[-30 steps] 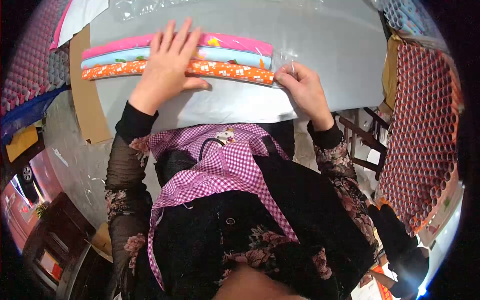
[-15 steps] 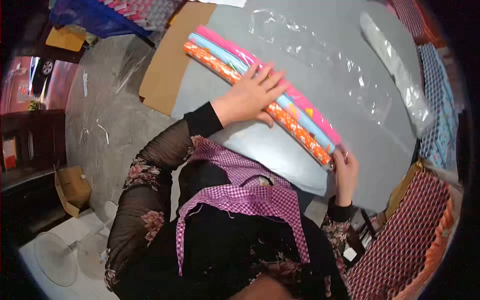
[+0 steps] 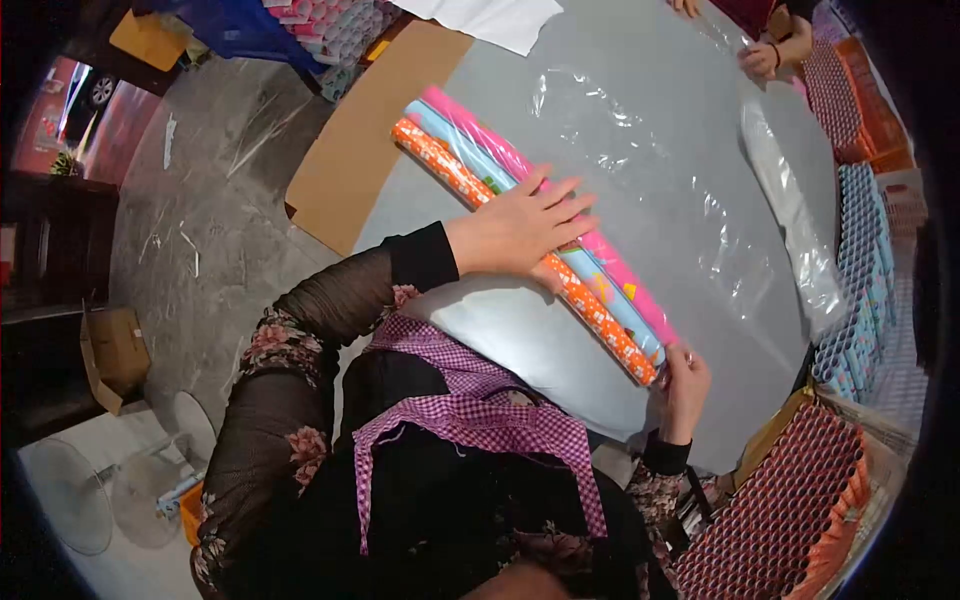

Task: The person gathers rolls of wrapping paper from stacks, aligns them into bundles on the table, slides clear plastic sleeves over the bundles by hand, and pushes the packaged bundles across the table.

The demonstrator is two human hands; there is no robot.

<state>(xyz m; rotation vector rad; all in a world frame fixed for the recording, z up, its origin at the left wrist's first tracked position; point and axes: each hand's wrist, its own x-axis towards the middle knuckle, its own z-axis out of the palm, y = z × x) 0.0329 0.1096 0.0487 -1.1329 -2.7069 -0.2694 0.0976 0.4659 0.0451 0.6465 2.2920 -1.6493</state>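
Note:
Three patterned rolls lie side by side on the grey table (image 3: 700, 60): a pink roll (image 3: 630, 285), a light blue roll (image 3: 460, 145) and an orange roll (image 3: 600, 325). Clear film shines over them. My left hand (image 3: 520, 225) rests across their middle with its fingers spread. At the rolls' lower right end, my right hand (image 3: 685, 385) has its fingers pinched together at the end of the rolls or their film; exactly what is between the fingertips is hidden.
Clear plastic film (image 3: 720, 230) lies beyond the rolls, with a long clear bundle (image 3: 795, 210) farther right. Another person's hand (image 3: 760, 60) is at the upper right. Stacked red rolls (image 3: 780, 500) and blue rolls (image 3: 855, 270) stand right; cardboard (image 3: 370, 130) is left.
The view has turned, so the rolls now slant down to the right. My left hand is nearer the middle of the rolls. Another person's hands have appeared at the upper right.

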